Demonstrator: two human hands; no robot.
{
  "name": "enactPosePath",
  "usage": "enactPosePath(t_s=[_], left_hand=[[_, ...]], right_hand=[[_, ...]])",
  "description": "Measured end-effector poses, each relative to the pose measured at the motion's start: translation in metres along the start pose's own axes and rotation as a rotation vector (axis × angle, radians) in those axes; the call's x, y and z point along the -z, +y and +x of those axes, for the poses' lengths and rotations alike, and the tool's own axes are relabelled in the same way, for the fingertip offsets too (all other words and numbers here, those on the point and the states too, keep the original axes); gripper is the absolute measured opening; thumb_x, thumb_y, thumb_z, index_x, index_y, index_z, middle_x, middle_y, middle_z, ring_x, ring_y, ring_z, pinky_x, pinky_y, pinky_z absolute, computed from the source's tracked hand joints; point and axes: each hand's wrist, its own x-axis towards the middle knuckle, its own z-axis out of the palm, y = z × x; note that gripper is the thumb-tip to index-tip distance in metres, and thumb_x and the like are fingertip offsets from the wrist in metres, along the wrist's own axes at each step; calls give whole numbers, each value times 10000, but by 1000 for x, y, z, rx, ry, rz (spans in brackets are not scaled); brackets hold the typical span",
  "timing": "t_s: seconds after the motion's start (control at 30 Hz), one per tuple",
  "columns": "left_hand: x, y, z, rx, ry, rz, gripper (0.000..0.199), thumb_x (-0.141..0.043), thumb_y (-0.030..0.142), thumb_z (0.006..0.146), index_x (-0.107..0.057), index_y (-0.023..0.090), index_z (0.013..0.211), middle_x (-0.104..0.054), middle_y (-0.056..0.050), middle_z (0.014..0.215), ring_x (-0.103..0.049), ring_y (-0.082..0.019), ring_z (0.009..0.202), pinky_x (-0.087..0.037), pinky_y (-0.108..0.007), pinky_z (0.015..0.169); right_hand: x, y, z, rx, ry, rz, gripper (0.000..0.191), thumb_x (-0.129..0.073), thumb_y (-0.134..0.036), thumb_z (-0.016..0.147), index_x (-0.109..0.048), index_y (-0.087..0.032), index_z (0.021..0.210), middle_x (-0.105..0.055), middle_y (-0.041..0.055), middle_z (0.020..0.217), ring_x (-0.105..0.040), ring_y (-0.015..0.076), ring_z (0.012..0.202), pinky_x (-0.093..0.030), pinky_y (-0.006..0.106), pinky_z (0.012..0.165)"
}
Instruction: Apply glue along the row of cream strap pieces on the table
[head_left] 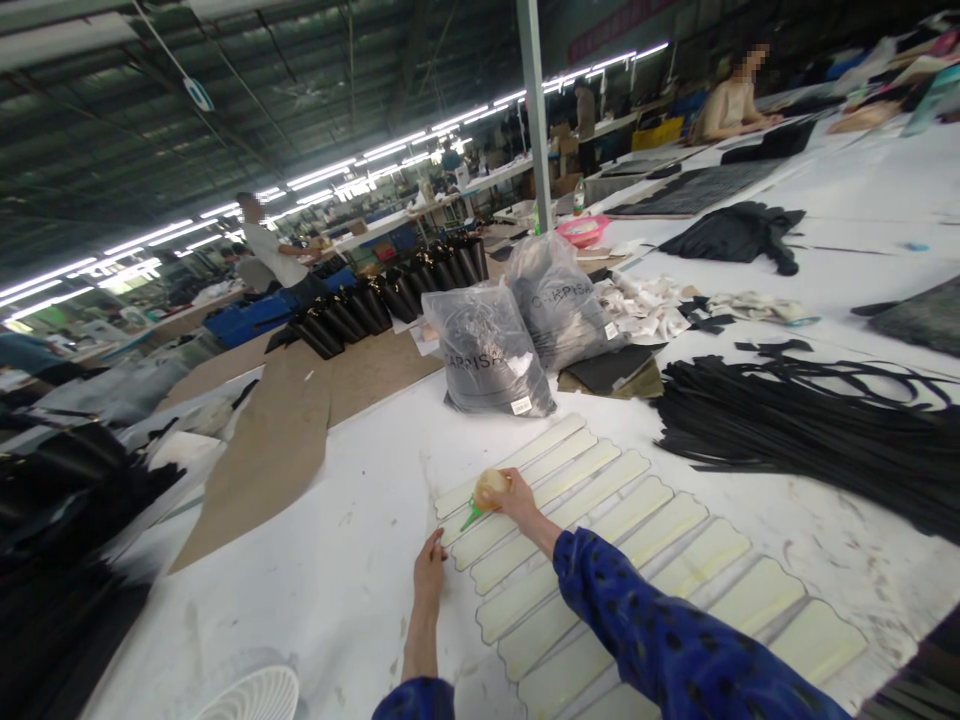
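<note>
My right hand (517, 500) is wrapped round a yellowish squeeze bottle (491, 488). Its green nozzle (470, 517) points down and left at one of the pale, scallop-ended strips (600, 485) laid side by side on the white table (360, 520). Near the left end of that strip is my left hand (430, 562), its fingers bent together close to the strip's tip. Whether anything is between those fingers is too small to tell.
Two filled plastic bags (491, 350) stand beyond the strips. Long black straps (810, 430) lie at the right, brown sheets (277, 440) at the left. A white round slatted object (255, 697) is at the bottom edge. Other people are at work farther off.
</note>
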Motion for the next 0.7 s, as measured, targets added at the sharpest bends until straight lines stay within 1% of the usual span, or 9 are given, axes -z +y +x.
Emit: enactPosePath(t_s=[0.17, 0.27, 0.43, 0.7], left_hand=[[1, 7, -3, 1, -6, 3, 567, -448, 375, 750, -606, 55, 1191, -581, -18, 647, -564, -167, 692, -457, -311, 758], [1, 9, -4, 3, -10, -1, 569, -444, 363, 749, -601, 49, 1196, -586, -22, 647, -572, -169, 690, -462, -313, 766], [1, 7, -5, 4, -16, -7, 552, -417, 312, 758, -583, 57, 1219, -602, -35, 682, -585, -173, 720, -464, -323, 790], [1, 3, -1, 11, -15, 3, 576, -434, 375, 748, -595, 68, 1208, -596, -24, 666, -582, -171, 716, -456, -318, 785]], right_hand=[[13, -7, 1, 0, 19, 9, 518, -796, -330, 502, -511, -206, 916, -615, 14, 879, -629, 226, 765, -544, 330, 522], [20, -12, 2, -4, 31, 4, 506, -797, -307, 505, -512, -202, 910, -615, 19, 862, -631, 239, 766, -544, 346, 526], [31, -19, 3, -11, 43, -2, 487, -788, -304, 523, -512, -205, 912, -624, 19, 847, -633, 243, 762, -547, 369, 560], [49, -26, 9, -6, 66, -11, 517, -793, -315, 511, -520, -208, 937, -617, 27, 907, -635, 267, 820, -566, 420, 605]])
